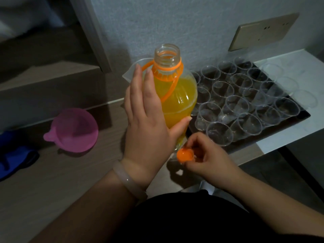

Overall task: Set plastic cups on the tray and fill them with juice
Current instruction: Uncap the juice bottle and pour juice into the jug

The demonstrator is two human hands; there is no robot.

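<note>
Head view: the left hand (149, 109) clasps the open juice bottle (178, 95), just beyond the right hand (208, 155), which pinches the orange cap (185, 155). Empty cups (236, 102) crowd the tray (296, 120) to their right. Best park the cap, then tip slowly, mouth low over one cup.

Uncapped juice bottle (177, 95) stands beside empty clear cups (235, 104) on dark tray (303, 114).

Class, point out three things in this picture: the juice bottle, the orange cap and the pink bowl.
juice bottle (177, 102): head view, on its juice-filled shoulder.
orange cap (185, 155): head view, on its middle.
pink bowl (75, 129): head view, on its inner floor.
</note>
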